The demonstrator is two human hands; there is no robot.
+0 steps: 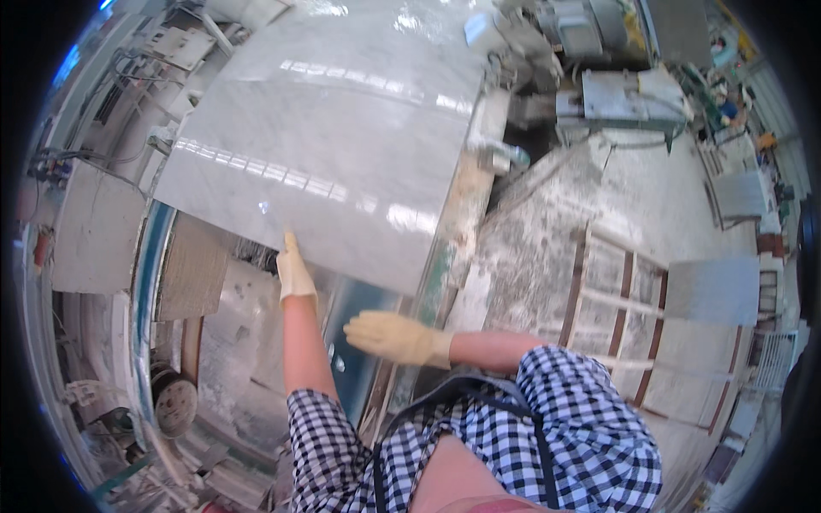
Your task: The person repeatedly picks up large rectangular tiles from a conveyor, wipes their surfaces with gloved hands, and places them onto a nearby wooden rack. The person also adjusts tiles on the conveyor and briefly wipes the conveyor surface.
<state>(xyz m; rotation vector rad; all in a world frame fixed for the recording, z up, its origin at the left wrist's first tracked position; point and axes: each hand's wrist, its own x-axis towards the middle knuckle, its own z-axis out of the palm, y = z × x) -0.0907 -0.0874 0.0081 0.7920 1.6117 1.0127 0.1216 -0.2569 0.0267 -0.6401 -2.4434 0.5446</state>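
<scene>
The grey slab (321, 128) lies flat, its near end over a blue strip (357, 306). The gloved left grip (294, 269) contacts the slab's near edge, fingers extended; closure cannot be told. The gloved right grip (395, 338) is flat open, unloaded, near the slab's near-right corner.

A large, smooth slab (316, 141) lies flat, spanning roughly 10 to 1 o'clock from the centre of view and reaching the top. It is pale grey, with faint veining and a glossy face that shows rows of bright reflections. Its near edge is straight and slants downward, from a corner towards 10 o'clock to one just below centre.
</scene>
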